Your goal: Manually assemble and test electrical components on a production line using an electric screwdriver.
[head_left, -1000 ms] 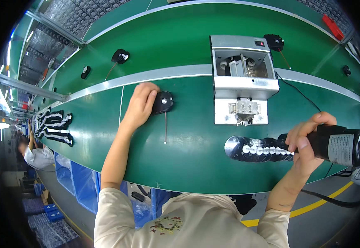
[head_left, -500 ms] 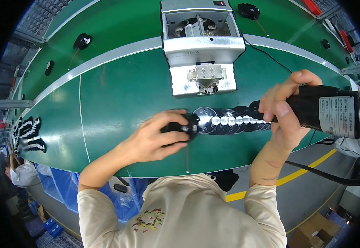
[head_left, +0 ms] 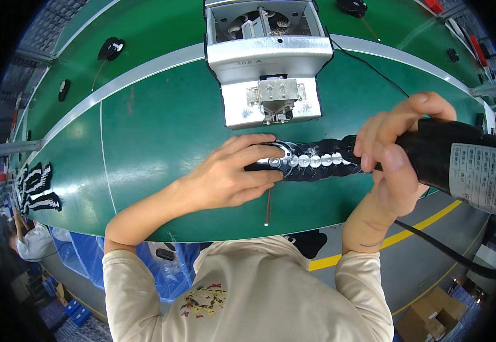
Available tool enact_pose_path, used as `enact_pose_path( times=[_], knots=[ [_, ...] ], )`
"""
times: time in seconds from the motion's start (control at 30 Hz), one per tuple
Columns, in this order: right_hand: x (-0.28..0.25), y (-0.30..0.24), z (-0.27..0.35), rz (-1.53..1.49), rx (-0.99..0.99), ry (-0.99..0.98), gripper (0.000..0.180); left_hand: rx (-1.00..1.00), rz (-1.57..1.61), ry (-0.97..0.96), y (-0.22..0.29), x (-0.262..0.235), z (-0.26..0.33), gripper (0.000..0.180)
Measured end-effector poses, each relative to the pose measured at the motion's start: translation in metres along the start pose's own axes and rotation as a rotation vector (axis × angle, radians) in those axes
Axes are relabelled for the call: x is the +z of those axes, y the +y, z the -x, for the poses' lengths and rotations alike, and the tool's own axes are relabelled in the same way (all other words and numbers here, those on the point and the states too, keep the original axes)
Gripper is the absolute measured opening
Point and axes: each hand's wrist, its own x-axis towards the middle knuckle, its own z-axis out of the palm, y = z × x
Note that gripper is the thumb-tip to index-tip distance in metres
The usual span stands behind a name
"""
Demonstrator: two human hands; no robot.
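Observation:
My left hand point(head_left: 231, 174) curls over the left end of a row of overlapping black round parts point(head_left: 319, 161) with shiny white centres. Its fingertips press a black and silver round piece point(head_left: 279, 162), partly hidden under them. A thin reddish cord point(head_left: 268, 208) with a pale tip sticks out below these fingers toward the bench's near edge. In my right hand point(head_left: 396, 151) is a black electric screwdriver point(head_left: 436, 157) with a white label, held level at the row's right end. I cannot make out its bit.
A silver screw feeder point(head_left: 271, 74) stands just beyond my hands on the green bench point(head_left: 157, 142). Black pieces with cords, such as one at the far left point(head_left: 111, 49), lie behind the metal rail. Striped gloves point(head_left: 36, 188) rest at the left. A black cable point(head_left: 447, 248) hangs at the right.
My left hand has moved right, onto the silver end of the row, and the cord has shifted right with it. The screwdriver has tilted slightly. The whole view has shifted a little.

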Motion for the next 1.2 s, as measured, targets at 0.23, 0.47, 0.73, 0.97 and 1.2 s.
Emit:
enact_pose_path(
  times=[0.23,0.47,0.73,0.97,1.2],
  knots=[
    [-0.016,-0.006,-0.005,-0.291,-0.055,-0.207,0.078,-0.042,0.039,-0.01,0.002,-0.001,-0.002,0.025],
    [0.008,-0.005,-0.026,-0.385,-0.171,-0.309,0.066,-0.067,0.037,0.021,0.002,0.01,0.001,0.019],
    [0.062,-0.01,-0.067,-0.447,-0.175,-0.136,0.055,-0.043,0.017,0.049,0.0,0.002,0.025,0.017],
    [0.082,-0.01,-0.082,-0.227,0.018,-0.016,0.044,-0.024,0.06,0.073,-0.001,-0.003,0.026,0.007],
    [0.09,-0.007,-0.077,-0.233,-0.018,-0.058,0.042,-0.01,0.072,0.104,-0.006,-0.001,0.032,0.01]
  ],
)
